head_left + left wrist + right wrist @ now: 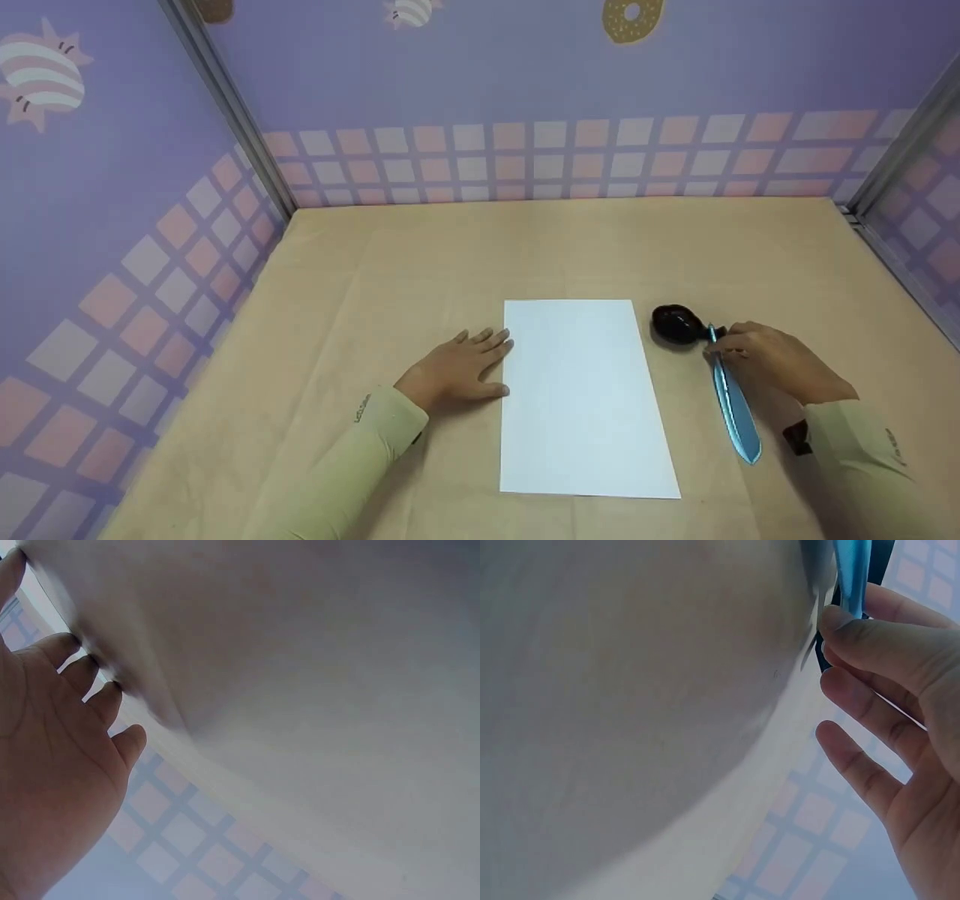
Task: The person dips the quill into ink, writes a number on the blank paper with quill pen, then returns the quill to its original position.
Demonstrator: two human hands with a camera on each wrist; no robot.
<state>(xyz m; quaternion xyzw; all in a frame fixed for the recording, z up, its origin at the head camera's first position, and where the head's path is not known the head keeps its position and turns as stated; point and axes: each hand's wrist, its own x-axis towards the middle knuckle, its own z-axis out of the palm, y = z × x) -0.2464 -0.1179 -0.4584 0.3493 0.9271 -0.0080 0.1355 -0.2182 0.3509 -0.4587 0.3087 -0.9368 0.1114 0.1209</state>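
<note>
A white sheet of paper [581, 397] lies flat on the cloth-covered table. My left hand [461, 369] rests palm down at its left edge, fingers spread, fingertips touching or just beside the paper; the left wrist view shows the same hand [64, 742] from the palm side. To the right of the paper stands a glossy black rounded dish [677, 325] with a narrow neck. My right hand [776, 361] pinches a shiny blue feather-shaped thing [735, 412] near its narrow upper end, beside that neck. In the right wrist view, thumb and fingers hold the blue piece [853, 574].
A beige cloth [360, 300] covers the table. Purple walls with pink and white squares [550, 135] stand at the back and sides, with metal posts [232, 105] at the corners. A small dark object [798, 437] shows by the right sleeve [855, 442].
</note>
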